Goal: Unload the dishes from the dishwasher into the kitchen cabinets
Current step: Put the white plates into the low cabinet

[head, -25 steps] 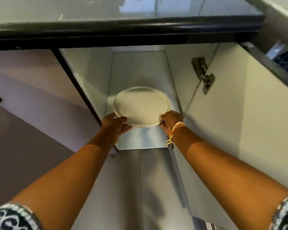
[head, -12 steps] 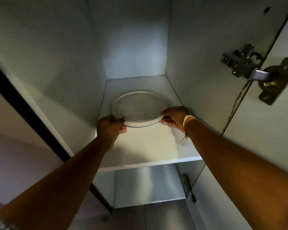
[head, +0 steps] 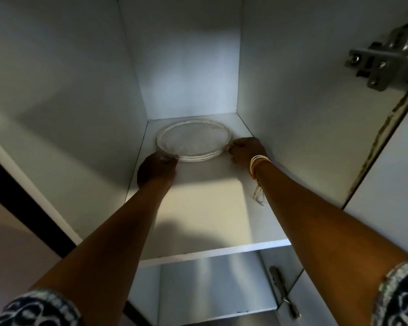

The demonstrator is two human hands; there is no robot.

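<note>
A small stack of white round plates (head: pixel 193 140) lies flat near the back of a white cabinet shelf (head: pixel 205 208). My left hand (head: pixel 157 171) holds the stack's near-left rim, fingers curled at its edge. At the near-right rim my right hand (head: pixel 246 150), with pale bangles at the wrist, grips the stack too. Both arms reach deep into the cabinet.
White cabinet side walls (head: pixel 292 102) stand close on both sides of the plates. A metal hinge (head: pixel 384 64) sits at the upper right on the open door's edge. A lower hinge (head: pixel 283 292) shows beneath the shelf.
The plates went from being carried up to the cabinet to lying on the shelf, then slid farther toward the back wall. Both hands stayed on the rim.
</note>
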